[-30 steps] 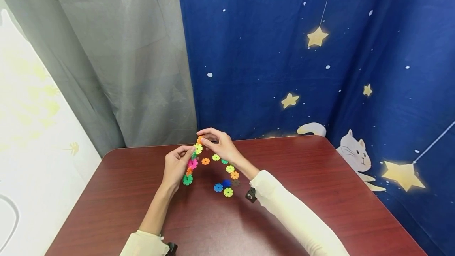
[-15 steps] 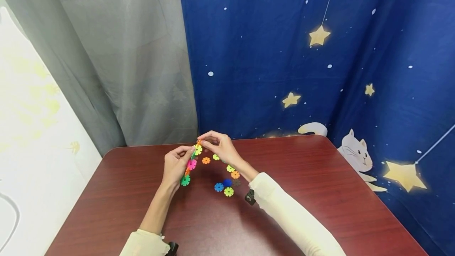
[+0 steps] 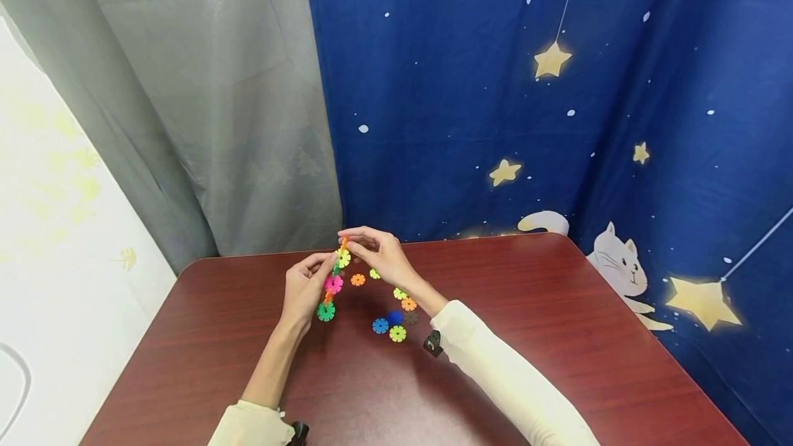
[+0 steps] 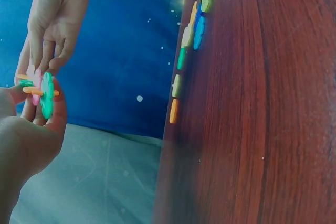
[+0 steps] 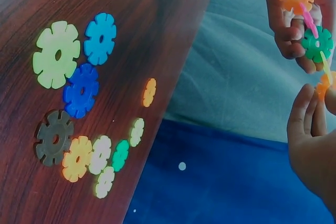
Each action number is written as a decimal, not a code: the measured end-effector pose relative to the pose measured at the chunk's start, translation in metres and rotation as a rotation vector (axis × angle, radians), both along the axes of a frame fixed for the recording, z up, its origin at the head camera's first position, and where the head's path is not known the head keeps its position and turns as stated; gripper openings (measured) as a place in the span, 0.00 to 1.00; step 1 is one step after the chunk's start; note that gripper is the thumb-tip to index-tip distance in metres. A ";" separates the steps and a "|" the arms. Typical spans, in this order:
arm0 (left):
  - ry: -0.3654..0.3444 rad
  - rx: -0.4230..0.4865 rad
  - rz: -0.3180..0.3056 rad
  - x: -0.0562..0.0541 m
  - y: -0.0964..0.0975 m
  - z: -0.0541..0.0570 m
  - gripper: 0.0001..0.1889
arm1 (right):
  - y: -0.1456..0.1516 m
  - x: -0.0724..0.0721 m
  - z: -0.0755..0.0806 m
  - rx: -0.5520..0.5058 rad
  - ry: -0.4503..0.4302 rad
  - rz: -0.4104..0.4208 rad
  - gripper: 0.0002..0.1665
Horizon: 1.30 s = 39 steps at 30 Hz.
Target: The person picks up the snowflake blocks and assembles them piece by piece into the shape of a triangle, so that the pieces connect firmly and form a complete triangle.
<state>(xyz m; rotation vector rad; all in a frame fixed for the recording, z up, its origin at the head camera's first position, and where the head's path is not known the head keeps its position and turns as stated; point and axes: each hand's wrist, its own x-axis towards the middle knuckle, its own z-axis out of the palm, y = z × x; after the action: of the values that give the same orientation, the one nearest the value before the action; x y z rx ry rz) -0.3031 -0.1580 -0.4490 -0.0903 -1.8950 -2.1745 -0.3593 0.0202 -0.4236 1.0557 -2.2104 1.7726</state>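
A chain of slotted snowflake discs hangs above the table between both hands. It runs from a green disc (image 3: 325,312) at the lower end through orange, a pink disc (image 3: 334,284), green and a yellow disc (image 3: 343,258) to an orange disc (image 3: 345,243) on top. My left hand (image 3: 303,292) grips the chain near the yellow disc, its thumb along the side. With thumb and fingertips, my right hand (image 3: 385,255) pinches the top orange disc, which joins the yellow one at an angle. In the right wrist view that orange disc (image 5: 324,86) is partly hidden by the right thumb.
Several loose discs lie on the reddish-brown table (image 3: 526,336): a light blue disc (image 5: 100,39), a dark blue disc (image 5: 81,91), a brown disc (image 5: 54,137), yellow-green, orange and small green ones. Curtains hang behind the table's far edge.
The top orange disc has turned from facing the head camera to nearly edge-on in the right hand's fingers. The lower chain has swung slightly; both hands stay almost in place.
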 end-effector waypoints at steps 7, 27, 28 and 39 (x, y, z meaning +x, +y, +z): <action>0.016 0.000 0.048 -0.001 -0.003 -0.001 0.16 | -0.001 0.003 0.000 -0.038 -0.107 -0.030 0.19; 0.031 -0.125 0.057 0.001 -0.006 0.000 0.19 | -0.002 0.020 0.012 0.000 -0.150 -0.060 0.11; 0.029 -0.139 0.046 0.001 -0.006 0.000 0.20 | -0.001 0.022 0.016 -0.003 -0.143 -0.063 0.11; -0.004 -0.218 -0.129 0.001 -0.009 -0.003 0.22 | 0.009 -0.006 0.010 -0.009 -0.126 -0.154 0.11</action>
<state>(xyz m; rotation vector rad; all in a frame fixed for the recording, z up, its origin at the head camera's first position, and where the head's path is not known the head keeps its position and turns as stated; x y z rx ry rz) -0.3023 -0.1667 -0.4523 -0.2550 -2.1789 -2.0375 -0.3657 0.0297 -0.4140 0.7687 -2.2827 1.8260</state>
